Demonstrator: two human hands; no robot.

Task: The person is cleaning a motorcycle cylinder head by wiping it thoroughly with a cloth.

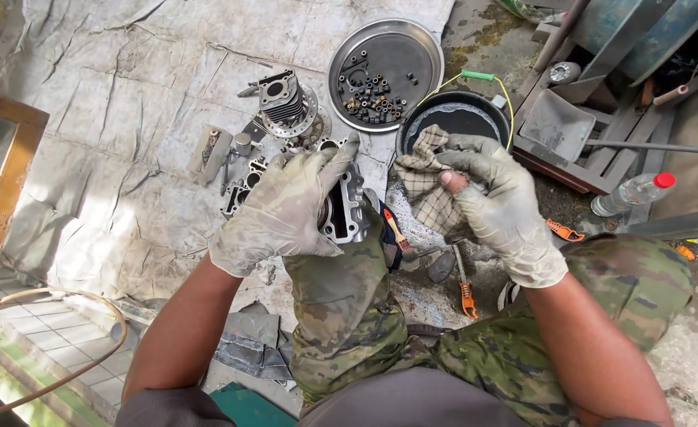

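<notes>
My left hand [286, 209], in a dirty white glove, grips a grey metal engine cylinder block [347, 212] resting on my left knee. My right hand [501, 202], also gloved with a torn fingertip, holds a checked rag [428, 186] just right of the block. Both hands sit above my camouflage trousers [349, 316].
A round steel tray [424, 47] with several small bolts and nuts lies ahead. A black basin [453, 115] sits behind the rag. More engine parts [286, 107] lie on the grey sheet. A plastic bottle [633, 191] and an orange-handled tool [466, 294] are at right.
</notes>
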